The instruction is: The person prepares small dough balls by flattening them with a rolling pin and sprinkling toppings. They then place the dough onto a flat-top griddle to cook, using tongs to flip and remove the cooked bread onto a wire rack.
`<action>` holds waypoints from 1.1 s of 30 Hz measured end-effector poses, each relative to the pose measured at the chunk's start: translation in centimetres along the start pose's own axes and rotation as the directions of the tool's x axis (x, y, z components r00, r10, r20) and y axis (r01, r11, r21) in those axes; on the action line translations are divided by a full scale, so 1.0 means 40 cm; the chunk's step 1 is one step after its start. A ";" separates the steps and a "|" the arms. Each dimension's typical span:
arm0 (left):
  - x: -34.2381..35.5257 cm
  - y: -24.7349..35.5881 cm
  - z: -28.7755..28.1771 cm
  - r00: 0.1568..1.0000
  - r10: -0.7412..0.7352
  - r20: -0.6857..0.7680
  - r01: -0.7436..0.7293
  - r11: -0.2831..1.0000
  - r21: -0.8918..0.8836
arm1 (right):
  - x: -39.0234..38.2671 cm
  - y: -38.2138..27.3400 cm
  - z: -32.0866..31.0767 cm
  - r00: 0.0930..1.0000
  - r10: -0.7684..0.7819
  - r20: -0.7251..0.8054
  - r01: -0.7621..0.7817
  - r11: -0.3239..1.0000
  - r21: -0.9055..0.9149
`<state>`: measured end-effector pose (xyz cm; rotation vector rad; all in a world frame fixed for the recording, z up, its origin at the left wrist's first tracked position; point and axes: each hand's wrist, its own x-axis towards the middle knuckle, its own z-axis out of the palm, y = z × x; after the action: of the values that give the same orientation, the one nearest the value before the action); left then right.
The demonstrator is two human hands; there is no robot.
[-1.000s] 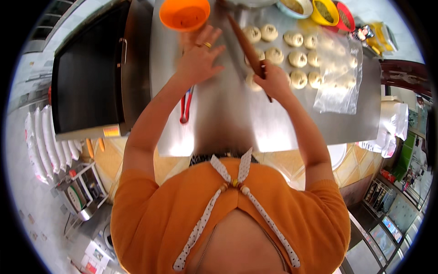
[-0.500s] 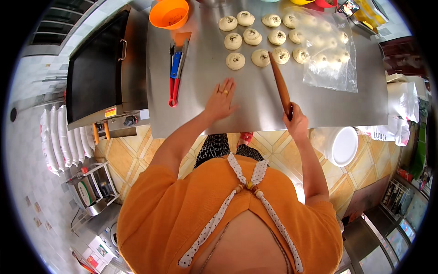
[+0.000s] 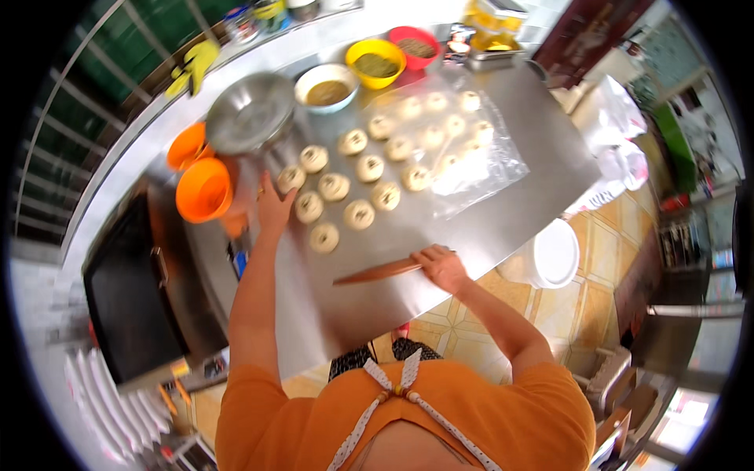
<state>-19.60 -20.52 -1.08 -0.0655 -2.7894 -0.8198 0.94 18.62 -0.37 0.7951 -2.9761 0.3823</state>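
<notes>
My left hand point(image 3: 273, 207) reaches to the far left end of the buns, its fingers apart. They lie along the left and near sides of a round dough bun point(image 3: 291, 177) with dark specks on top; whether they grip it I cannot tell. My right hand point(image 3: 441, 267) is closed round one end of a tapered wooden rolling pin point(image 3: 377, 272), held low over the near part of the steel table point(image 3: 345, 310). Several more buns point(image 3: 359, 213) stand in rows, those at the right under a clear plastic sheet point(image 3: 479, 188).
Along the back stand a steel basin point(image 3: 250, 114), a white bowl of brown liquid point(image 3: 327, 88), yellow point(image 3: 375, 63) and red bowls point(image 3: 414, 47). Orange bowls point(image 3: 204, 191) sit at the left, near blue-handled tongs point(image 3: 238, 261) partly behind my arm. A white bucket point(image 3: 554, 253) stands on the floor.
My view has turned and shifted toward the back of the table. My left hand has gone from the near tabletop to the leftmost bun. The rolling pin has swung from pointing away to pointing left.
</notes>
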 end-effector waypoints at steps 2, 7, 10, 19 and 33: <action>0.080 0.025 0.028 1.000 0.002 0.006 -0.003 0.997 0.077 | 0.033 -0.025 -0.013 0.999 0.029 0.018 -0.028 0.999 -0.030; 0.172 0.101 0.063 0.931 -0.123 0.343 0.035 0.967 0.252 | 0.040 -0.097 0.053 0.983 0.181 -0.006 -0.180 0.981 0.070; 0.158 0.091 0.060 0.932 -0.049 0.359 -0.058 0.958 0.282 | 0.037 -0.114 0.062 0.963 0.271 -0.010 -0.269 0.959 0.083; 0.116 -0.032 -0.012 0.948 -0.199 0.250 0.289 0.867 -0.406 | 0.044 -0.106 0.060 0.930 0.347 -0.117 -0.336 0.936 0.104; -0.512 0.120 -0.126 0.900 -0.019 0.435 0.131 0.965 -0.228 | 0.029 -0.100 0.089 0.895 0.327 -0.304 -0.280 0.941 0.189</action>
<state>1.90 -18.75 0.77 -0.2060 -3.0849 -1.3236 2.02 13.81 -2.80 0.2290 -2.7673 0.6719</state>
